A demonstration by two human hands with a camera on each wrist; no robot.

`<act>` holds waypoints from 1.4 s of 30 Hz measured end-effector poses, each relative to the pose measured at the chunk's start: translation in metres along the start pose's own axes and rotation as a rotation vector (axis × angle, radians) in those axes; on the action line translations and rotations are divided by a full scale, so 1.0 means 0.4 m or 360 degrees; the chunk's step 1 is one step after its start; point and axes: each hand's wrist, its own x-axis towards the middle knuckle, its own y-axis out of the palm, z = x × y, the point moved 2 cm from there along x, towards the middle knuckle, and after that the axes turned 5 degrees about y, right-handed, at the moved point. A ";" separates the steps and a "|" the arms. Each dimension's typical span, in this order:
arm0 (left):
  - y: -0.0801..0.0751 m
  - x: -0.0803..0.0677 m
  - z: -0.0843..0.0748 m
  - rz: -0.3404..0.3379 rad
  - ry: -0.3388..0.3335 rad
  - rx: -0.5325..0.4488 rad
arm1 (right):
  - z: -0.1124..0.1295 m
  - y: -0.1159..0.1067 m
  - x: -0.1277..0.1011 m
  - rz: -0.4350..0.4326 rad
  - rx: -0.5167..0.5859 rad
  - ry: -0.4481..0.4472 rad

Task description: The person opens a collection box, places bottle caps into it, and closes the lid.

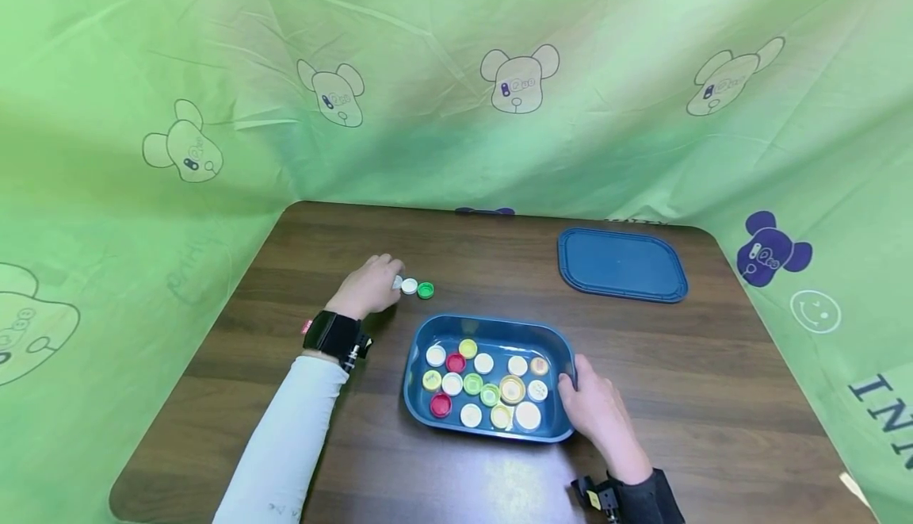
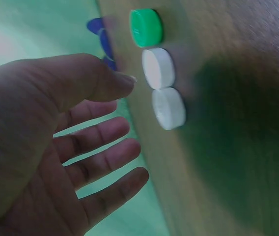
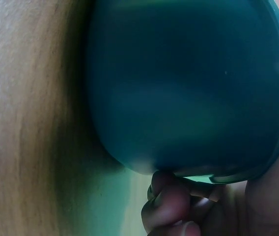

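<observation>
My left hand [image 1: 371, 286] rests on the brown table [image 1: 713, 365] left of a short row of bottle caps. In the left wrist view this hand [image 2: 122, 103] has spread, relaxed fingers and holds nothing. Just beyond its thumb lie two white caps [image 2: 169, 108] [image 2: 158, 68] and a green cap [image 2: 146, 27]. A blue container [image 1: 492, 323] holding several coloured caps sits in front of me. My right hand [image 1: 595, 409] grips its right rim, thumb on top. From the right wrist, curled fingers [image 3: 171, 206] tuck under the container's wall [image 3: 188, 88].
A blue lid [image 1: 622, 264] lies flat at the far right of the table. Green cloth with bear prints [image 1: 456, 72] walls in the back and both sides. The table's front edge is near my forearms.
</observation>
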 end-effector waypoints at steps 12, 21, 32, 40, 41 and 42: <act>0.044 0.033 0.040 0.0058 -0.0099 -0.0029 | -0.002 0.001 0.002 -0.0027 -0.0013 -0.0013; 0.048 0.041 0.038 0.0090 -0.0088 -0.0032 | -0.002 -0.002 0.000 -0.0029 0.0001 -0.0008; 0.063 0.048 0.053 0.0098 -0.0084 -0.0042 | -0.005 0.000 0.002 -0.0058 -0.0034 -0.0027; 0.066 0.054 0.058 0.0052 -0.0018 -0.0014 | -0.004 -0.002 0.002 -0.0060 -0.0026 -0.0033; 0.062 0.054 0.057 0.0044 -0.0007 -0.0006 | -0.004 -0.002 0.002 -0.0062 -0.0024 -0.0031; 0.058 0.054 0.055 0.0033 0.0008 0.0006 | -0.004 -0.003 0.001 -0.0063 -0.0023 -0.0028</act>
